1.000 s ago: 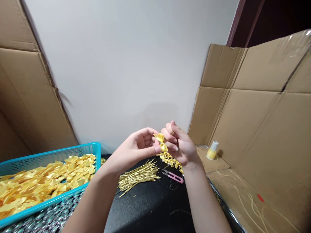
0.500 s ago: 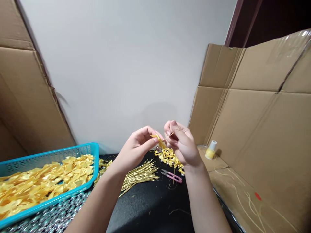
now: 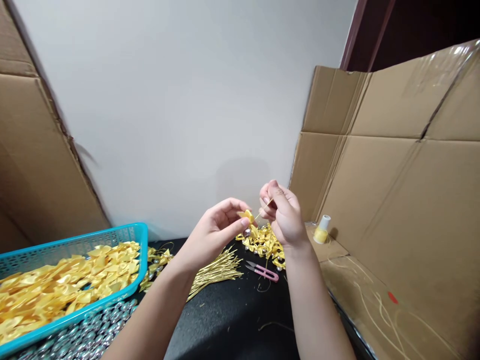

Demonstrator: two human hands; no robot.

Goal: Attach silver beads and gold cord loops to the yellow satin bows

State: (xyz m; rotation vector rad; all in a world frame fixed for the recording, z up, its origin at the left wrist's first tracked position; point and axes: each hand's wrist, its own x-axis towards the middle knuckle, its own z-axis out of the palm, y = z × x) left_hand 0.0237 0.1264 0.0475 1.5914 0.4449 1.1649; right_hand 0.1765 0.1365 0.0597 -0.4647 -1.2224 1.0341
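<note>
My left hand (image 3: 221, 227) pinches a small yellow ribbon bow (image 3: 247, 216) between thumb and fingers. A silvery bead (image 3: 246, 232) shows just below that bow. From the bow a thin gold tie (image 3: 263, 209) runs up to my right hand (image 3: 283, 212), whose thumb and fingers are closed on its other end. Under the hands lies a heap of yellow bows with beads (image 3: 262, 242). Pink thread snips (image 3: 264, 271) rest on the black table in front of the heap. A bundle of gold ties (image 3: 217, 270) is partly hidden behind my left wrist.
At the left a turquoise basket (image 3: 143, 255) holds many yellow bows (image 3: 71, 280); silvery beads (image 3: 82, 330) are spread before it. More beaded bows (image 3: 159, 260) lie beside it. A yellow thread spool (image 3: 321, 231) stands on cardboard (image 3: 337, 252) at the right. Cardboard panels (image 3: 405, 190) flank the wall.
My right hand has moved up and slightly away from my left, and more of the gold tie shows between them. The bow has turned in my left fingers. The view has shifted slightly.
</note>
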